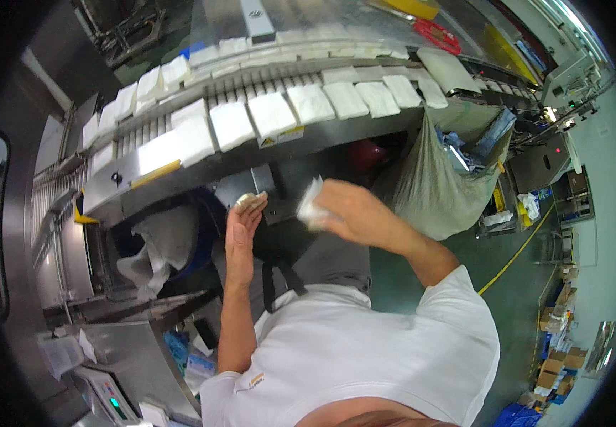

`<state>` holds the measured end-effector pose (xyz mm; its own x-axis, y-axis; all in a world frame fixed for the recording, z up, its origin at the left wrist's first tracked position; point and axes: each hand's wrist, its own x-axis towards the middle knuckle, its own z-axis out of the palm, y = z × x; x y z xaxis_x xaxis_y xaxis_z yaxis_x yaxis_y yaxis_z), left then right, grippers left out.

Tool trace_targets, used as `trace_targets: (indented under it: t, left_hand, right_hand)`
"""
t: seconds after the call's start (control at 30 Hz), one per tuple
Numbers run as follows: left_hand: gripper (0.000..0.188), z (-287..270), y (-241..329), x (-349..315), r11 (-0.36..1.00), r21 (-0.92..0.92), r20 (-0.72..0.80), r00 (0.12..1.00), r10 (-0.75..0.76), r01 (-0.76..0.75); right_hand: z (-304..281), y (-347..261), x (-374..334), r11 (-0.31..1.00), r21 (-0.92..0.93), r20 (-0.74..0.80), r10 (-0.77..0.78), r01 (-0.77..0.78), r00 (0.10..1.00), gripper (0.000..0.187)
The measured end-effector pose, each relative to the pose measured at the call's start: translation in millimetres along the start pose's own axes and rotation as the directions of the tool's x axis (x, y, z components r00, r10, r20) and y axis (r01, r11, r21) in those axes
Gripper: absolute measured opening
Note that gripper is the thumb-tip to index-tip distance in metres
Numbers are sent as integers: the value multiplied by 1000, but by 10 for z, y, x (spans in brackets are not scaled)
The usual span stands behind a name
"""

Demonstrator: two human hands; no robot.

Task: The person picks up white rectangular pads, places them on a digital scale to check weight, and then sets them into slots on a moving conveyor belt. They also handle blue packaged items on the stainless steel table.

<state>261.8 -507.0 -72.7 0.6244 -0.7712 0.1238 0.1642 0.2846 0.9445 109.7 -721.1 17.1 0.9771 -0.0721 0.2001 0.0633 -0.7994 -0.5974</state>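
Note:
My right hand [358, 211] is closed around a white folded cloth-like pad [313, 204], which is a little blurred. My left hand [242, 224] is raised beside it with its fingers stretched out, and a pale covering or small object shows at the fingertips. Between the two hands is a gap. Just beyond them runs a roller conveyor [251, 90], with a row of white folded pads [271, 114] lying side by side along its near edge. More white pads [149, 84] lie along its far side.
A large pale sack [432, 178] with blue and clear plastic scraps hangs at the conveyor's right. Left of my hands stands a dark bin [205, 245] with white material [153, 249]. A scale with a lit display [114, 403] sits lower left. Red-handled tool [436, 35] lies on the machine top.

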Motion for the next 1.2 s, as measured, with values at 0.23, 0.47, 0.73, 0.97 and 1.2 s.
trace_targets:
  t: [0.23, 0.47, 0.73, 0.97, 1.2]
  left_hand:
    - [103, 254, -429, 236, 759, -573, 266, 946, -186, 310]
    - [38, 360, -142, 270, 954, -210, -11, 975, -221, 214]
    - [29, 365, 283, 217, 944, -27, -45, 943, -329, 328]
    - [26, 380, 512, 197, 941, 327, -56, 996, -65, 80]
    - [27, 287, 522, 241, 968, 228, -19, 994, -104, 106]
  right_hand:
    - [-124, -197, 102, 985, 154, 44, 66, -72, 997, 31]
    - [-76, -122, 110, 968, 145, -145, 224, -203, 964, 32]
    - [-165, 170, -102, 607, 720, 220, 260, -336, 940, 42]
    - [115, 61, 102, 744, 572, 133, 332, -345, 934, 29]
    - [230, 68, 178, 570, 733, 164, 382, -372, 909, 22]
